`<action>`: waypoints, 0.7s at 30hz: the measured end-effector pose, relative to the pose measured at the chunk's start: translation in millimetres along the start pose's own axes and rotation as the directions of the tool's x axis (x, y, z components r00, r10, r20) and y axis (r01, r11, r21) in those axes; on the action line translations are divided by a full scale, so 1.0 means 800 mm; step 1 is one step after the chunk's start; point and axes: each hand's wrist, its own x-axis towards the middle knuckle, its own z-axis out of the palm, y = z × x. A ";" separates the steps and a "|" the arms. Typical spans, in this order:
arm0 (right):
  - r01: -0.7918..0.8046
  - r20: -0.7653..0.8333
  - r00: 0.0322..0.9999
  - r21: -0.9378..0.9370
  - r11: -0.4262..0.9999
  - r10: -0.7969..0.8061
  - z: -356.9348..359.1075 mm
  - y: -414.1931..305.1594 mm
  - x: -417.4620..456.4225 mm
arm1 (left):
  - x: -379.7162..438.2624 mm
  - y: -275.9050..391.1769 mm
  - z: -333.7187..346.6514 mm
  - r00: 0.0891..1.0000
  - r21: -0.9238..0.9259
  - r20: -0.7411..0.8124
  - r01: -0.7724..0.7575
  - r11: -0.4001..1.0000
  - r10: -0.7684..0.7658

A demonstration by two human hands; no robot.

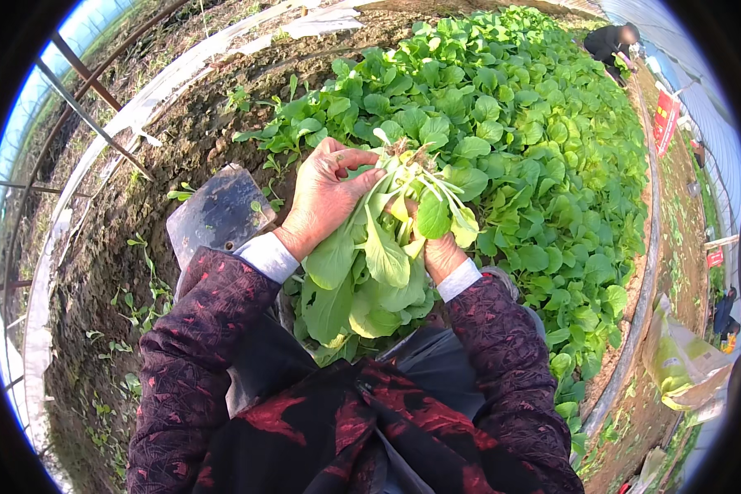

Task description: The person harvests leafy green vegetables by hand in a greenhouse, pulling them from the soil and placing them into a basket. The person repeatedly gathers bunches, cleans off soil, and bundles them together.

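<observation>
A bunch of leafy greens [386,247] hangs in front of my body, its pale stems and soil-tinged roots upward and its broad leaves downward. My left hand [330,191] is at the upper left of the bunch, thumb and fingers pinching a stem near the roots. My right hand [441,250] grips the bunch from the right and behind; leaves cover most of its fingers. Beyond both hands, a dense bed of growing greens [531,154] spreads up and to the right.
A dark, soil-marked flat panel [219,210] lies left of my left wrist. Metal poles [92,117] and white sheeting [43,309] border the left. A long pipe [648,247] edges the bed. A plastic sack [682,361] stands at right. Another person [608,46] crouches far off.
</observation>
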 end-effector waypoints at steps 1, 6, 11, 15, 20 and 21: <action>-0.026 0.002 1.000 0.099 0.995 0.026 0.002 -0.002 -0.001 | 0.000 0.004 -0.001 1.000 0.039 0.002 -0.025 0.999 0.025; -0.027 -0.048 0.998 0.005 1.000 0.027 -0.008 -0.017 -0.013 | -0.013 0.016 -0.014 0.796 -0.389 0.545 0.518 0.762 -0.263; -0.015 -0.019 1.000 0.053 0.998 0.016 -0.029 -0.005 -0.001 | -0.024 0.015 -0.008 0.711 -0.390 0.661 0.599 0.700 -0.240; 0.017 0.318 0.948 -0.070 0.997 0.006 -0.064 0.017 0.017 | -0.028 -0.003 0.002 0.725 -0.582 0.652 0.666 0.467 -0.221; -0.151 0.158 0.976 -0.006 0.989 0.150 -0.045 0.015 0.015 | -0.028 -0.007 0.000 0.670 -0.510 0.681 0.723 0.466 -0.295; -0.147 0.090 0.985 -0.029 0.989 0.149 -0.037 0.011 0.011 | -0.030 -0.007 0.008 0.713 -0.461 0.646 0.650 0.605 -0.274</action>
